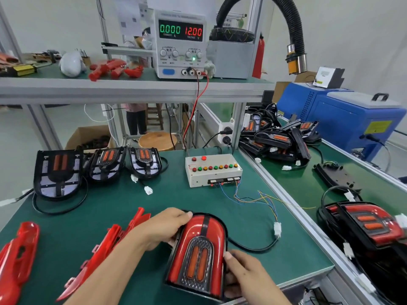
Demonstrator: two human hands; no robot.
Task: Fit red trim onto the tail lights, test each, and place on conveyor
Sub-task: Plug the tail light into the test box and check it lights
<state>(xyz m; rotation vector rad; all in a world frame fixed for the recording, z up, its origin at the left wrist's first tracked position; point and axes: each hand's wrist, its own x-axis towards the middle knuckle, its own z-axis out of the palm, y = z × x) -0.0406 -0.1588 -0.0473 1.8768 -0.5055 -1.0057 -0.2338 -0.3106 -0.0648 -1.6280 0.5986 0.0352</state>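
Both hands (163, 227) (244, 274) grip the tail light (198, 254), seemingly trimmed, between them.

Bench (220, 216) mat is showing dark green, conveyor (297, 183) belt a brighter green. Tail light (198, 249) being held is wearing glossy red trim with a black centre strip, a dark mesh-patterned panel and two orange bars. Loose trim pieces (19, 256) are showing bright red. Test box (212, 170) is showing off-white with red, green and yellow buttons. Power supply (180, 42) is displaying green and red digits. Machine (343, 119) at right is showing blue.
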